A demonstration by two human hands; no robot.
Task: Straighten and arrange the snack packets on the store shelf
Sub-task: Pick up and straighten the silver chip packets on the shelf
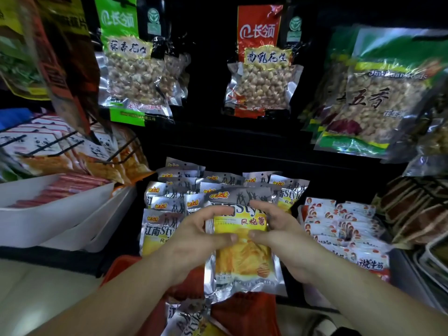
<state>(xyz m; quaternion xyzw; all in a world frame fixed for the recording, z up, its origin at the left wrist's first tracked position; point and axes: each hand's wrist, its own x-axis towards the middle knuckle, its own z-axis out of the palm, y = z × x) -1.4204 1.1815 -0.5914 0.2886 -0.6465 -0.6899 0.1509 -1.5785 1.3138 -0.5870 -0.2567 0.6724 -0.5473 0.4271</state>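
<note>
A silver and yellow chip packet [242, 258] is held upright in front of the shelf. My left hand [194, 236] grips its left edge, thumb on the front. My right hand [283, 236] grips its right edge, thumb on the front too. Behind it, several packets of the same kind [174, 197] stand in overlapping rows on the low shelf. More of them lie in a red basket [121, 265] below my arms.
Peanut bags hang above: green [128, 69], red [261, 64], and a large green one [378, 93] at right. White bins [48, 214] with red sausages stand at left. Small red and white packets [344, 229] fill the shelf at right.
</note>
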